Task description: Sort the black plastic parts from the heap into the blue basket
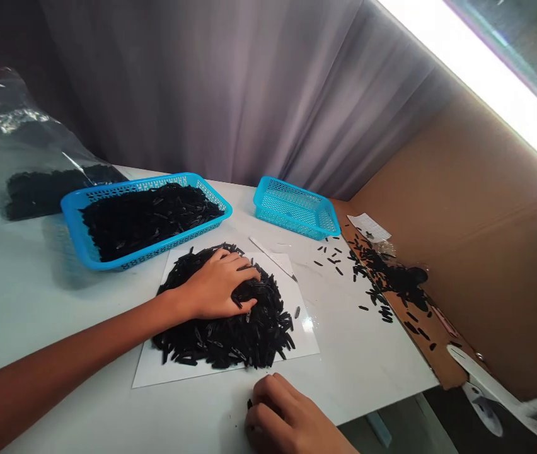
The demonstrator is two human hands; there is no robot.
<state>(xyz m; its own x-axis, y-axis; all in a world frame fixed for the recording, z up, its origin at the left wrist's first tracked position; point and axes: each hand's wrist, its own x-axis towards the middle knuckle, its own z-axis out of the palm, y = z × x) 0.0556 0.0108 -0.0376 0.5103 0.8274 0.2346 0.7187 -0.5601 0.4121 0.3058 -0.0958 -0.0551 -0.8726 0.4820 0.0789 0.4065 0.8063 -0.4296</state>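
A heap of small black elongated pieces (244, 340) covers most of a white sheet (148, 372) on the table. My left hand (224, 284) rests on top of this heap, palm down, its fingers spread and touching the pieces. Near the front of the table, below the sheet, my right hand (292, 416) is curled closed. A bit of black shows at its fingertips and looks like one of the same pieces; the rest of the grip is hidden. A single loose piece (297, 312) lies on the sheet, right of the heap.
A blue basket (77, 243) full of black pieces stands back left, beside a clear plastic bag (36, 139). Another blue basket (292, 211) is behind the sheet. A thin white dark-tipped tool (273, 257) lies across the sheet's edge. Scattered pieces (391, 277) reach the cardboard (462, 252) at right.
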